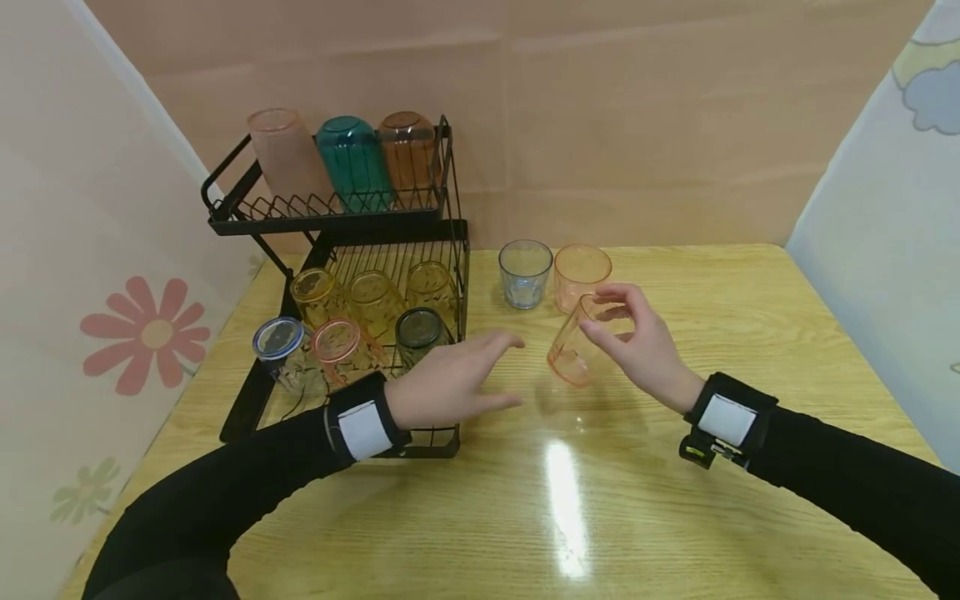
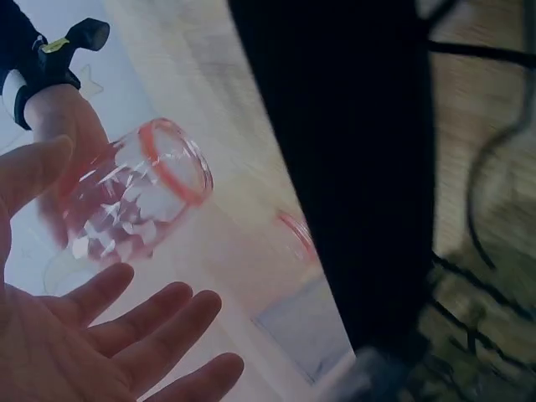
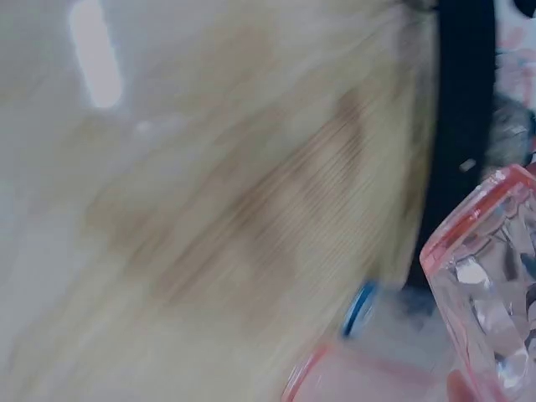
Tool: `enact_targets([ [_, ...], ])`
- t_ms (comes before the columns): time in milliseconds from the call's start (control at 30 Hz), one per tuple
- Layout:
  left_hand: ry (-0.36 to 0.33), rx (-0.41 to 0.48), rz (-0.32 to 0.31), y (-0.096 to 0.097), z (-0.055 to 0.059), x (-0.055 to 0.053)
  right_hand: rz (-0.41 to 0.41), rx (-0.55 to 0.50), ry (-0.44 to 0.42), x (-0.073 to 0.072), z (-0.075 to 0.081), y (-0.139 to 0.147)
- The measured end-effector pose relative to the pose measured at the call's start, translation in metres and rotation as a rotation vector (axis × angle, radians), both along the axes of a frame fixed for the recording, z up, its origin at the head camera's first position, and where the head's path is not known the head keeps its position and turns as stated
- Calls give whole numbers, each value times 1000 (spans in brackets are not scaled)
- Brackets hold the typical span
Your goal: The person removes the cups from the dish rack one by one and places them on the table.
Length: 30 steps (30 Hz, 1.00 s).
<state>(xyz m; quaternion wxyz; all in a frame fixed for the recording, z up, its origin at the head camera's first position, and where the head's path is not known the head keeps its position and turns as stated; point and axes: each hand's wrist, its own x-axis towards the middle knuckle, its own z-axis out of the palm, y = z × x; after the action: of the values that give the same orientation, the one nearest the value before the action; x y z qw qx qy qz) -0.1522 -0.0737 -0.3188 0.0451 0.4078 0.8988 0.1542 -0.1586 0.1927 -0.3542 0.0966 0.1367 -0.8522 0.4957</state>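
Left grip (image 1: 447,383) spread wide; right grip (image 1: 643,343) pinches tilted glass (image 1: 572,356).

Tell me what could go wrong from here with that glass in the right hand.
The tilted glass could slip: the right hand alone grips it, near one end, while the left hand is open and apart from it. It might also knock the standing orange glass close behind. The left hand, close to the dark glass on the rack, could nudge that.

White glare (image 1: 566,510) on glossy tabletop (image 1: 675,533)
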Motion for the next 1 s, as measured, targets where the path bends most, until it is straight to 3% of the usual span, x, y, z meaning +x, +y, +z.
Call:
enact_targets([
  [67,79,-44,-3,-10,1,1,-11,90,21,-5,-2,8],
  [333,248,-90,34,-41,12,-2,-57,392,145,-30,-10,40],
  [533,352,-64,143,-58,20,-10,-88,513,198,-53,-16,65],
  [767,342,-23,255,-62,25,-19,-111,536,186,-81,-20,84],
  [1000,287,-8,318,-61,30,-27,-80,495,102,-97,-23,89],
])
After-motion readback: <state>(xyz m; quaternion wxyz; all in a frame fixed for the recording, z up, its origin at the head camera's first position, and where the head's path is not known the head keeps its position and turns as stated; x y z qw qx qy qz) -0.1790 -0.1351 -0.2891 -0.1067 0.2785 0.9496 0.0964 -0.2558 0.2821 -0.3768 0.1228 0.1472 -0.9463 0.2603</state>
